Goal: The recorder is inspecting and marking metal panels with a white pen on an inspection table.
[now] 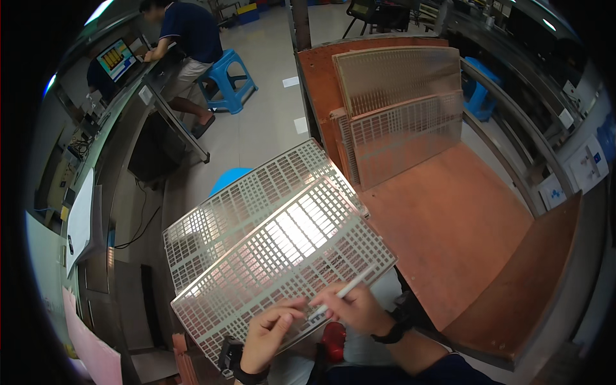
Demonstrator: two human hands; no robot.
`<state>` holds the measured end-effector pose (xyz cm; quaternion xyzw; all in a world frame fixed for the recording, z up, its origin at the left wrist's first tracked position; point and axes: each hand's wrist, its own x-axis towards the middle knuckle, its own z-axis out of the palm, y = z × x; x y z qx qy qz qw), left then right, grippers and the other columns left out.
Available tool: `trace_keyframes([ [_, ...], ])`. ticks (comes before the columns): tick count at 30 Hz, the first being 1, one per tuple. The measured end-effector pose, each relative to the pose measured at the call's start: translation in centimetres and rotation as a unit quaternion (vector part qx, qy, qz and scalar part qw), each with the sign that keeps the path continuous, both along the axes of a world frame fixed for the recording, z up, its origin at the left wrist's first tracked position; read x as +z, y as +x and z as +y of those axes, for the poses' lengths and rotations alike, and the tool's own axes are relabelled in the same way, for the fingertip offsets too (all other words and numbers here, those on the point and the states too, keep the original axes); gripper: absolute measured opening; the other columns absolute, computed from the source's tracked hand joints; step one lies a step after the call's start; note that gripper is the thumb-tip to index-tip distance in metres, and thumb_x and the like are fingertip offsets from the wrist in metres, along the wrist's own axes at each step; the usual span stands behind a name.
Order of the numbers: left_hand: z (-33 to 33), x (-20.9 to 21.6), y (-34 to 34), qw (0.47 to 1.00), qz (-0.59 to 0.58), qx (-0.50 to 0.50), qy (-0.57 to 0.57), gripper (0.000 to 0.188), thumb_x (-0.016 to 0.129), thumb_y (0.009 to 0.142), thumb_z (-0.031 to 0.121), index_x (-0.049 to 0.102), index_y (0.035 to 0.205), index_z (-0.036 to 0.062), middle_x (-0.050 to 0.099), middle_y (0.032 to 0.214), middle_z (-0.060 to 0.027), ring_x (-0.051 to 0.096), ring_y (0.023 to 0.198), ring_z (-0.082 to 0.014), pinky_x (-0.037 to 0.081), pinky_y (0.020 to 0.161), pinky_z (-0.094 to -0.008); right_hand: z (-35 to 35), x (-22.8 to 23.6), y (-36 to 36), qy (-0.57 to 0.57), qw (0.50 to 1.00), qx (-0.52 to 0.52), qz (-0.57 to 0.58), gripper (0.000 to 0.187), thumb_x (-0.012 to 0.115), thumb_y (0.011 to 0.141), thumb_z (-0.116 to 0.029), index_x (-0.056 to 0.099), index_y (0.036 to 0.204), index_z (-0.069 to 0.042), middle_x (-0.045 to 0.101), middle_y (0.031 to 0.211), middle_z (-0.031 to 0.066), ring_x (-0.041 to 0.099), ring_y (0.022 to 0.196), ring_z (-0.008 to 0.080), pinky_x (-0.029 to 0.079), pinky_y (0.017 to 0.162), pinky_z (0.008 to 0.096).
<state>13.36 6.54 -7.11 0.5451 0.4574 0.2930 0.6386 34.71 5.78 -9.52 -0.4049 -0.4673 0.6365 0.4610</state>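
Two perforated metal panels with rows of rectangular openings lie in front of me, the near panel [298, 247] overlapping the far panel [240, 202]. Light glares off the near panel's middle. My right hand [359, 312] grips a slim white pen-like tool [351, 287] over the near panel's lower edge, one end slanting up to the right. Close beside it, my left hand [269, 333] is at the same edge with thumb and fingers drawn together; whatever lies between them is too small to make out. Both wrists wear dark bands.
On the right, several similar panels [410, 131] lean upright on a reddish-brown board [449, 218] inside a metal-railed frame. At the upper left a person [192, 35] sits on a blue stool [230, 80] by a screen [117, 59]. A long bench runs along the left.
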Motion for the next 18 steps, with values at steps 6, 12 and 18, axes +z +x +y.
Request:
trace_keyframes([
  [6, 2.8, -2.9, -1.0, 0.874, 0.359, 0.096, 0.313, 0.038, 0.057, 0.082, 0.011, 0.054, 0.119, 0.0034, 0.034, 0.139, -0.0241, 0.035, 0.125, -0.04, 0.027, 0.104, -0.0465, 4.3, -2.1, 5.6, 0.07, 0.972, -0.209, 0.077, 0.024, 0.045, 0.095, -0.018, 0.058, 0.1, 0.002, 0.063, 0.082, 0.0074, 0.058, 0.07, 0.0067, 0.048, 0.061, 0.0194],
  [12, 1.7, -4.8, 0.8, 0.764, 0.567, 0.034, 0.305, 0.057, 0.051, 0.083, 0.024, 0.038, 0.135, 0.0041, 0.024, 0.145, -0.0233, 0.016, 0.134, -0.044, 0.006, 0.108, -0.0572, 8.7, -4.5, 7.8, 0.085, 0.945, -0.315, -0.027, 0.017, 0.049, 0.094, -0.015, 0.055, 0.094, 0.001, 0.061, 0.081, 0.0067, 0.058, 0.069, 0.0074, 0.049, 0.063, 0.0198],
  [18, 1.9, -4.5, 1.4, 0.759, 0.58, 0.042, 0.293, 0.056, 0.05, 0.083, 0.025, 0.04, 0.134, 0.0044, 0.024, 0.144, -0.0237, 0.015, 0.135, -0.044, 0.006, 0.108, -0.0575, 12.8, -5.1, 6.0, 0.144, 0.944, -0.284, -0.088, 0.011, 0.057, 0.088, -0.008, 0.055, 0.094, 0.001, 0.06, 0.081, 0.006, 0.057, 0.067, 0.008, 0.047, 0.061, 0.0201],
])
